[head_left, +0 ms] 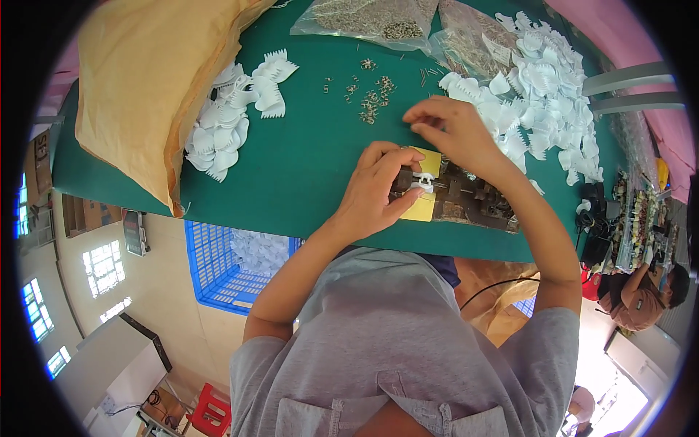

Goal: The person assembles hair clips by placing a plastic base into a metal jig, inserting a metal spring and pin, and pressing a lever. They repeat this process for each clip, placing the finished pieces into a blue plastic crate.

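Observation:
My left hand (370,191) is closed at a small metal jig (473,200) by the table's near edge. Its thumb and forefinger hold a small white plastic clip part (423,185) at the jig's left end, over a yellow plate (419,211). Above the jig, off the table, my right hand (455,135) has its fingers bent, thumb and fingertips slightly apart; no object shows between them. Beyond it lie a small heap of metal springs (371,105) and a few thin metal pins (429,73). White toothed clip halves (539,95) are piled at the right.
A smaller pile of white toothed clip halves (222,127) lies at the left beside a large brown paper sack (145,95). Clear plastic bags (364,20) of metal parts sit at the back. Below the green table (291,175) stands a blue crate (218,280). Another person (641,298) is far right.

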The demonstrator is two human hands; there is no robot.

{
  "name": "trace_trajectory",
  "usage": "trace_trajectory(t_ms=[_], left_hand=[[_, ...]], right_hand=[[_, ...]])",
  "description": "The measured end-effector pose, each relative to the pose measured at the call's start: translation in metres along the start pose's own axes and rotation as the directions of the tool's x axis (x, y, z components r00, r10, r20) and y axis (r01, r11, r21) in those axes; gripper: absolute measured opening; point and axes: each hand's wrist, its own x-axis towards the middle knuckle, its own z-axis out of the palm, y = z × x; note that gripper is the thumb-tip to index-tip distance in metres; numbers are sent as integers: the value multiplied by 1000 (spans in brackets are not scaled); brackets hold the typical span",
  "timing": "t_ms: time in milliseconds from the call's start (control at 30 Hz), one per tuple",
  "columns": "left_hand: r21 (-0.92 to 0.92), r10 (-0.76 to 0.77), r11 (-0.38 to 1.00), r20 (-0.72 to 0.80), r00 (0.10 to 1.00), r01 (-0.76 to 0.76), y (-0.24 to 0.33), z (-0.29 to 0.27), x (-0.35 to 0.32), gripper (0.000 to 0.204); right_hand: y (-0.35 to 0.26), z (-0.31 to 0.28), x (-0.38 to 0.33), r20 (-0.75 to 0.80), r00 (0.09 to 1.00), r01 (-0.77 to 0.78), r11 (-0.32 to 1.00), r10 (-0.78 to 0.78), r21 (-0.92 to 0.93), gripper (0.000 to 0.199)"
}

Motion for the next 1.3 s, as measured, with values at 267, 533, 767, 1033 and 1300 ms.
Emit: trace_trajectory(t_ms=[267,533,767,1033,1300], left_hand=[[39,-9,999,18,1000,8,3,-2,0,51],[37,5,999,5,1000,-6,2,-2,0,48],[-10,-24,1000,3,1000,24,2,-1,-2,44],[34,-3,999,-22,1000,4,-1,1,-3,46],[6,-19,1000,22,1000,18,1,0,-1,45]], right_hand=[[3,36,40,94,976,211,963,-197,-170,16],[10,25,34,4,892,425,837,-451,-345,7],[11,-1,-6,17,995,102,967,-101,-234,13],[17,-3,-6,45,997,62,997,-60,-49,15],[17,-1,-9,122,960,277,923,-252,-269,15]])
